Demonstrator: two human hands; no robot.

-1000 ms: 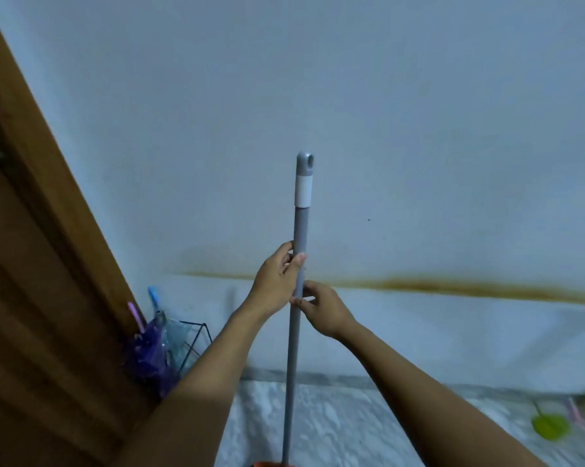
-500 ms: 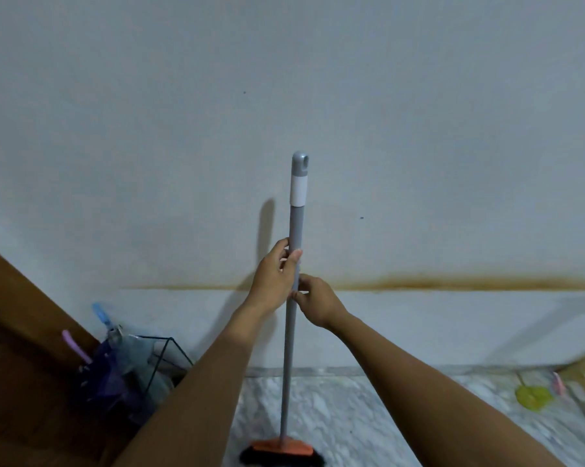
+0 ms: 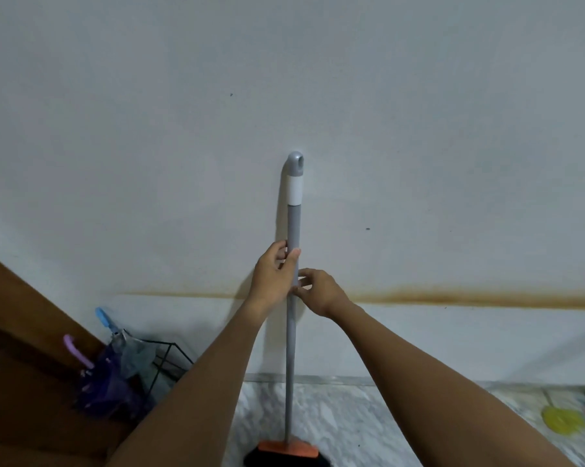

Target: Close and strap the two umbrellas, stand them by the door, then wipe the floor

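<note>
**Umbrella stage:** judged complete. The two umbrellas (image 3: 107,375) stand furled in a wire rack (image 3: 171,360) beside the door (image 3: 21,348). Whether the straps are fastened cannot be told.

**Floor stage:** the left hand (image 3: 272,278) grips the grey pole (image 3: 290,348) of a brush, and the right hand (image 3: 321,291) holds it just below. The pole stands upright near the wall (image 3: 419,129), with the orange head (image 3: 286,448) on the marble floor (image 3: 351,419). Whether wiping is pending or finished cannot be determined.

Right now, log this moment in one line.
left hand: grips broom | right hand: pinches it lower | broom: upright by wall, head on floor | umbrellas: in rack by door
</note>
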